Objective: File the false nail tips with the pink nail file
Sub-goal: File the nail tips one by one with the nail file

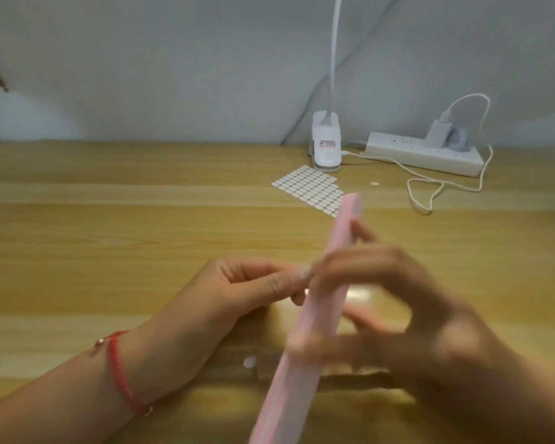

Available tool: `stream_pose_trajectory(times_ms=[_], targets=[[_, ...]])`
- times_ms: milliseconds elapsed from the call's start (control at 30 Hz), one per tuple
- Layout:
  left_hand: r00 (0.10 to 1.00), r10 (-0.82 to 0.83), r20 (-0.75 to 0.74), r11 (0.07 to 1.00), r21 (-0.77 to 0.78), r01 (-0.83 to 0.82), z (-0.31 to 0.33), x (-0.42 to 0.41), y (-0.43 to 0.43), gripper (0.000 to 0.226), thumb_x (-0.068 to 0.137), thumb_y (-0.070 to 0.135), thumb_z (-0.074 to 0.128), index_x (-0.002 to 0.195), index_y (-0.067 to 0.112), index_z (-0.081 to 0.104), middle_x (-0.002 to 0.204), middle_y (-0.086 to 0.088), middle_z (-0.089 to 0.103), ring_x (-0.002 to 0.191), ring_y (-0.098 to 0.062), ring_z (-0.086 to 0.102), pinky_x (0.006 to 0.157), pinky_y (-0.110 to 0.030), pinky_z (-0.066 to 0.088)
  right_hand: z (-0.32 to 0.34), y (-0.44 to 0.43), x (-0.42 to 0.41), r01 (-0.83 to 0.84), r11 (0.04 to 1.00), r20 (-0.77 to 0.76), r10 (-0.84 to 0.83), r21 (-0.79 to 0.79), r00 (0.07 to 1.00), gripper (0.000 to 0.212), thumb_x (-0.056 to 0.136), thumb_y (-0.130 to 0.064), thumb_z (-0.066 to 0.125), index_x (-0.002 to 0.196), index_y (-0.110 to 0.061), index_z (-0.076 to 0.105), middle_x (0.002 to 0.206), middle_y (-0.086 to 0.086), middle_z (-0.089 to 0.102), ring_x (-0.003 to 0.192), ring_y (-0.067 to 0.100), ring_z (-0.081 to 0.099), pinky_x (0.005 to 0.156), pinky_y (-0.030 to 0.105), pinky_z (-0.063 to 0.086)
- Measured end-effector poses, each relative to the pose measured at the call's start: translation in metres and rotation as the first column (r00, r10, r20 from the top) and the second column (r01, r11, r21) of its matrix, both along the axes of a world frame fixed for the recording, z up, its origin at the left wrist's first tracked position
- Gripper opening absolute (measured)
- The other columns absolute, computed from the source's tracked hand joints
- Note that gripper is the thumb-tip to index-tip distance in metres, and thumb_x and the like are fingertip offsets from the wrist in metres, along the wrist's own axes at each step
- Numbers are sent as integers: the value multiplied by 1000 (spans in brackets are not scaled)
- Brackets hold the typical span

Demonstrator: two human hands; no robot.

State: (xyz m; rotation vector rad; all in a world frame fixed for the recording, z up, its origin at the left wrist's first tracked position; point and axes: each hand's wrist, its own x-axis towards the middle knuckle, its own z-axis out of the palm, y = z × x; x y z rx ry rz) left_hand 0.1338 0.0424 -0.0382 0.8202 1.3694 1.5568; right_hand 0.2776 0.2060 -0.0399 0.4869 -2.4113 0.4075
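My left hand [237,290], with a red cord bracelet on its wrist, pinches a small pale false nail tip [305,273] between thumb and forefinger above the wooden table [109,219]. My right hand [398,309] is blurred and grips the long pink nail file [321,302], which runs steeply from the bottom edge of the view up to the far right. The file's face lies against the nail tip. A small white piece [250,362] lies on the table below my hands; what it is I cannot tell.
A sheet of small white oval stickers [308,190] lies beyond the file's far end. Behind it stands a white clip lamp base [326,145], beside a white power strip [426,153] with a charger and a looping white cable [430,193].
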Motion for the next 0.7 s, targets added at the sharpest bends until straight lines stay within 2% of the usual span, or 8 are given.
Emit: stream_pose_trajectory(times_ms=[67, 133, 200, 300, 433, 500, 600, 700], targets=[[1000, 22, 18, 1000, -16, -22, -1, -1, 1, 52, 54, 57, 83, 77, 11, 75, 74, 0, 70, 67, -8, 63, 64, -21, 50, 6, 11, -4, 50, 998, -34, -50, 26, 998, 45, 87, 11, 65, 117, -23, 66, 120, 3, 52, 119, 23, 56, 116, 40, 34], [998, 67, 1, 997, -27, -67, -2, 0, 3, 53, 49, 62, 83, 73, 16, 76, 65, 6, 64, 60, -5, 55, 60, -21, 41, 18, 29, -13, 204, 976, -61, -209, -78, 976, 57, 81, 27, 60, 120, -15, 58, 116, 10, 53, 113, 28, 57, 110, 28, 38], [999, 30, 25, 1000, 1, -31, -2, 0, 2, 49, 55, 57, 82, 79, 14, 78, 67, 7, 67, 58, -3, 60, 58, -18, 45, 15, 23, -12, 201, 973, -64, -209, -114, 976, 56, 83, 27, 55, 120, -15, 60, 115, 13, 53, 112, 25, 57, 105, 31, 43], [1000, -10, 11, 1000, 1, 10, 1, 0, 0, 51, 63, 52, 80, 82, 5, 73, 74, 2, 72, 66, -6, 66, 64, -23, 52, -2, -2, -1, 16, 1000, -53, -16, 9, 998, 40, 95, 5, 54, 118, -27, 65, 119, 7, 52, 120, 22, 54, 114, 42, 35], [999, 43, 8, 999, -13, -43, 0, 0, 3, 44, 59, 51, 81, 80, 12, 77, 73, 4, 71, 66, -5, 62, 63, -16, 48, 16, 27, -15, 220, 967, -49, -228, -126, 973, 62, 79, 31, 58, 121, -15, 57, 114, 13, 56, 112, 23, 57, 107, 30, 43], [1000, 20, 12, 1000, -19, -20, 0, -1, 2, 44, 64, 47, 80, 80, 7, 74, 73, 1, 71, 66, -8, 63, 66, -26, 49, 5, 17, -10, 170, 982, -62, -175, -84, 983, 56, 83, 26, 57, 117, -17, 65, 113, 12, 57, 112, 21, 58, 106, 38, 44], [999, 28, -29, 999, -24, -29, 0, -1, 1, 41, 62, 54, 80, 68, 14, 72, 72, 2, 68, 68, -10, 61, 74, -39, 43, -4, 1, -2, 32, 998, -64, -29, 47, 998, 40, 93, 7, 59, 115, -24, 69, 115, 6, 54, 118, 21, 56, 112, 48, 37], [997, 71, -40, 997, -21, -71, -1, 1, 3, 48, 53, 61, 81, 69, 16, 74, 66, 6, 61, 60, -6, 52, 64, -28, 39, 16, 28, -15, 220, 968, -75, -230, -123, 970, 54, 83, 26, 56, 119, -15, 59, 113, 12, 55, 110, 27, 58, 106, 36, 44]])
